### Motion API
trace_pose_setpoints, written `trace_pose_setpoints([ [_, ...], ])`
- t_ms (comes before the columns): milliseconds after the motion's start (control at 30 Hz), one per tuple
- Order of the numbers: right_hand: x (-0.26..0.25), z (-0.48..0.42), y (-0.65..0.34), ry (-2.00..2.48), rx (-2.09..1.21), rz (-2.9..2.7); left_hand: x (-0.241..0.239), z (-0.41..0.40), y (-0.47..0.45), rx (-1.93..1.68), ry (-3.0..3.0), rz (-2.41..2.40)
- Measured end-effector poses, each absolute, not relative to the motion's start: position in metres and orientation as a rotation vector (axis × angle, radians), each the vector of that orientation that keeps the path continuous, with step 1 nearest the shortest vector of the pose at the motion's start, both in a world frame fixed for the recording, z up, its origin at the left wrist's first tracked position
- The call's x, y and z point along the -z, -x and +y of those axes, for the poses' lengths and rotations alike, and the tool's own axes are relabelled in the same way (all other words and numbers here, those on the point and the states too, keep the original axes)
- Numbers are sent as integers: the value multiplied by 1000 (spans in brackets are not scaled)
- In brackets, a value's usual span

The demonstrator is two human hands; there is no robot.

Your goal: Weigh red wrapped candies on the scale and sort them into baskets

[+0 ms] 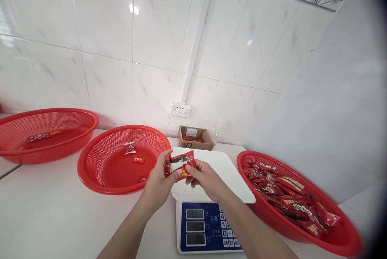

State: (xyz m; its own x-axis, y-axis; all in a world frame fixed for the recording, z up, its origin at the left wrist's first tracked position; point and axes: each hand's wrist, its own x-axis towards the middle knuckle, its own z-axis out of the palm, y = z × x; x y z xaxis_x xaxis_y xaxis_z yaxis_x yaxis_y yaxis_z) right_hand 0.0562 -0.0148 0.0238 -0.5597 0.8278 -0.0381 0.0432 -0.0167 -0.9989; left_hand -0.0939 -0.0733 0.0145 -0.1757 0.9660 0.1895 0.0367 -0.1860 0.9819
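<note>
A red snack packet (182, 163) with a black, white and gold print is held between my two hands. My left hand (159, 179) grips its left side, thumb across the lower edge. On the right side, my right hand (205, 176) pinches it with the thumb on the front and the fingers behind. Both hands are above the white tray (223, 170) of a digital scale (208, 228). My right forearm hides part of the scale's blue keypad; the digits on its displays are too faint to read.
Left of the scale, a round red basket (87, 172) holds a few small packets. Another red basket (18, 156) stands farther left. At right, a red basket (305, 237) is heaped with red packets (290, 198). Behind the tray sits a cardboard box (196, 145), below a wall socket (180, 109).
</note>
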Motion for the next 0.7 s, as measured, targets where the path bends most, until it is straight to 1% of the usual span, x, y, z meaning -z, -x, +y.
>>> trace_pose_setpoints([
  [133,-29,7,-40,981,-1587,-1501,-15,-79,95,-1652,-1501,1476],
  [200,-35,17,-27,941,-1677,-1446,-17,-84,93,-1672,-1607,1518],
  [300,-41,28,-9,790,-1888,-1575,-21,-90,92,-1611,-1705,1526],
  [367,-41,36,-4,794,-1863,-1748,-23,-91,93,-1568,-1741,1540],
  [433,-37,48,-7,916,-1628,-1876,-23,-90,95,-1534,-1737,1566],
  [533,-31,83,-30,1159,-1156,-1846,-21,-86,97,-1515,-1681,1583],
  [700,-27,162,-99,1463,-787,-1525,-15,-81,97,-1535,-1598,1579],
])
